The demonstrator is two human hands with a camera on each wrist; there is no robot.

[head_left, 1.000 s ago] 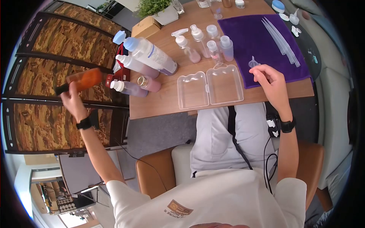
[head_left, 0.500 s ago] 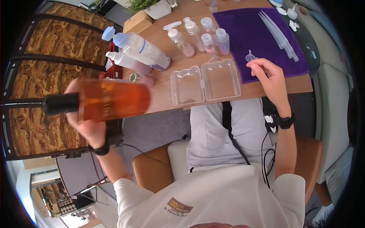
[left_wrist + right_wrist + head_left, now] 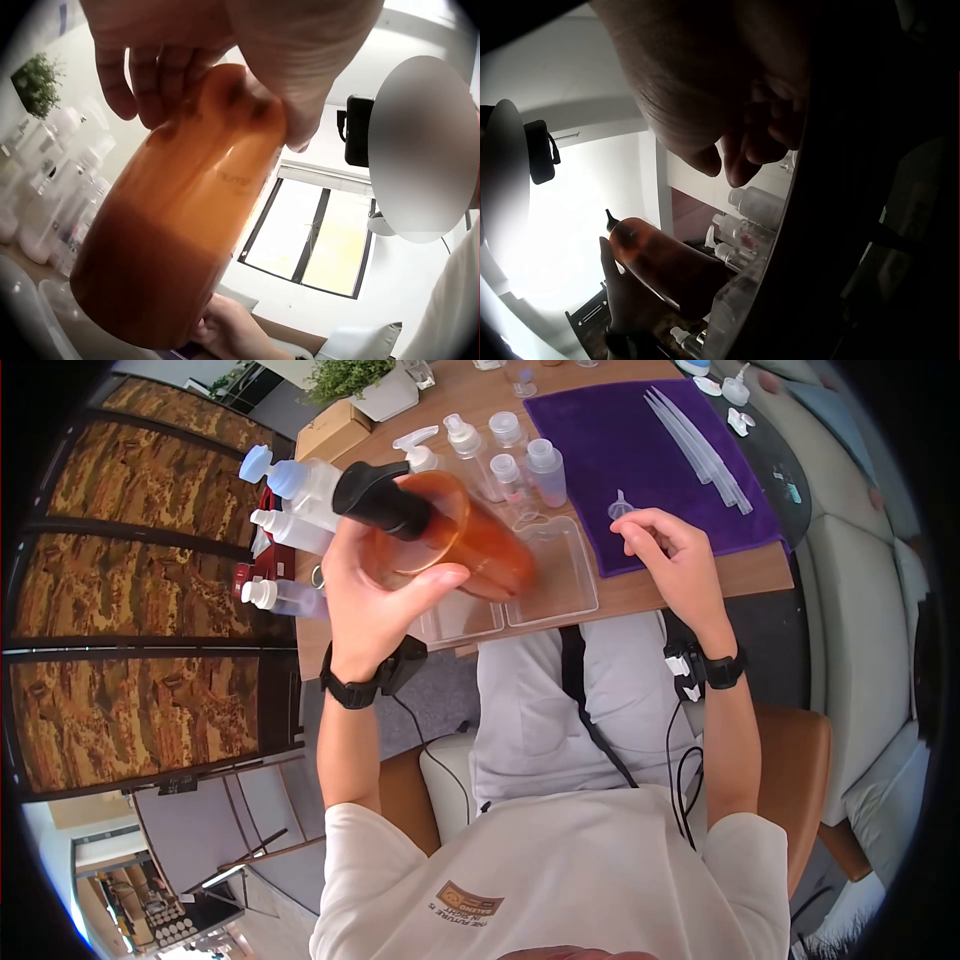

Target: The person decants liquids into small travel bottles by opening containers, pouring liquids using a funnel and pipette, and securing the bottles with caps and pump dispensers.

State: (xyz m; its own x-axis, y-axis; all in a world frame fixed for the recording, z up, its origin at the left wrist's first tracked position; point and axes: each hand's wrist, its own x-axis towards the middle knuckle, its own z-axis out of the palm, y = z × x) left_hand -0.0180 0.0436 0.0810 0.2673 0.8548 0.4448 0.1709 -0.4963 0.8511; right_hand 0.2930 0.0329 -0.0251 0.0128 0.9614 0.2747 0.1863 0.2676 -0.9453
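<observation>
In the head view my left hand point(image 3: 375, 595) grips an amber bottle point(image 3: 480, 550) with a black pump top point(image 3: 385, 500), tilted above the open clear case point(image 3: 575, 585). The left wrist view shows dark liquid in the lower part of the bottle point(image 3: 165, 247). Loosely curled fingers form my right hand point(image 3: 680, 560), at the purple cloth's near side. Just beyond its fingertips is a small clear funnel point(image 3: 620, 509); contact cannot be told. Between thumb and fingers of the right hand point(image 3: 727, 161), nothing shows in the right wrist view.
Small clear bottles point(image 3: 548, 475) stand behind the case. Larger bottles point(image 3: 290, 530) and a box point(image 3: 335, 435) are at the table's left. Clear pointed tubes point(image 3: 700, 450) lie on the purple cloth point(image 3: 640, 550). A potted plant point(image 3: 385, 395) stands at the back.
My left hand has brought the amber bottle rightward from beside the screen to over the case, its pump now toward the upper left. The right hand stays beside the funnel; the head view has shifted slightly.
</observation>
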